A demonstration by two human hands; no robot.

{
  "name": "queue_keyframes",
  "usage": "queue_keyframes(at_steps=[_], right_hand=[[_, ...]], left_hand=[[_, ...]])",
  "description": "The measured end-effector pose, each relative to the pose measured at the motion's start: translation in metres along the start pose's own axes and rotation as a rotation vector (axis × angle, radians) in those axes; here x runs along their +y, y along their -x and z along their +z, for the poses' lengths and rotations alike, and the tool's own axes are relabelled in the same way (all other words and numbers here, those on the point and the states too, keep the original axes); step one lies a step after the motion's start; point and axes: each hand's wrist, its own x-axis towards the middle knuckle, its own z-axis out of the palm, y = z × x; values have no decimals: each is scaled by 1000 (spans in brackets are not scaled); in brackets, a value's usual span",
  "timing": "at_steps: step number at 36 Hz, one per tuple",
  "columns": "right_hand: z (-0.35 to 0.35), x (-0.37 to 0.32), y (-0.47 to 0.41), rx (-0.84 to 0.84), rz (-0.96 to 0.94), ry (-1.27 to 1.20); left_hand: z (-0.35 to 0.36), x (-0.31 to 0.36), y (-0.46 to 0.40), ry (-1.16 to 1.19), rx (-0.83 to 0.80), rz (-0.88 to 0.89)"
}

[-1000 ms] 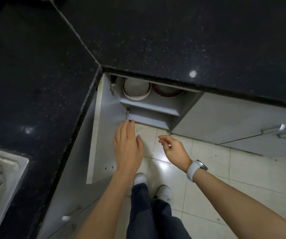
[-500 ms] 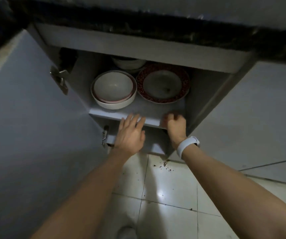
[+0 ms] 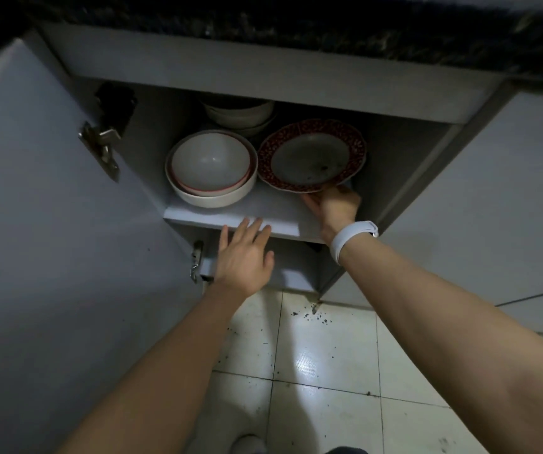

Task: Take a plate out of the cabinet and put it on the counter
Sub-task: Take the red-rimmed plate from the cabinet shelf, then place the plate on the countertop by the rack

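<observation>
A plate (image 3: 312, 155) with a red patterned rim and grey centre sits on the cabinet's upper shelf (image 3: 263, 208), right side, its front edge tilted up. My right hand (image 3: 332, 204), with a white watch band on the wrist, is under that front edge with fingers curled around the rim. My left hand (image 3: 244, 253) lies flat with fingers apart on the shelf's front lip, holding nothing. The dark stone counter (image 3: 296, 24) runs across the top of the view.
Nested white bowls (image 3: 211, 168) stand on the shelf left of the plate, with more stacked bowls (image 3: 239, 114) behind. The open cabinet door (image 3: 50, 208) hangs at the left on metal hinges (image 3: 101, 149). White floor tiles (image 3: 312, 371) with dark crumbs lie below.
The view has dropped closer to the open cabinet. My right hand moved from the shelf lip up under the plate's front edge and lifted it. My left hand stays at the shelf lip.
</observation>
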Motion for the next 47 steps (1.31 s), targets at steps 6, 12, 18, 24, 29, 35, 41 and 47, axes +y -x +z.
queue_keyframes(at_steps=[6,12,18,24,29,35,41,47], right_hand=[[-13,-15,51,179,-72,364],[-42,-30,116,71,21,468],[-86,-68,199,15,171,563],[-138,-142,263,-69,249,642],[-177,-219,295,-111,235,616],[-227,-300,306,-44,161,570],[-284,-366,286,48,94,582],[-348,-437,232,156,-25,639]], left_hand=[[-39,21,43,192,48,-217],[-78,51,101,385,25,-362],[-139,100,160,573,-28,-409],[-205,140,182,668,-112,-392],[-243,171,168,619,-214,-280],[-288,244,126,718,-300,-203],[-308,340,76,648,-315,-18],[-306,453,15,622,-341,41]])
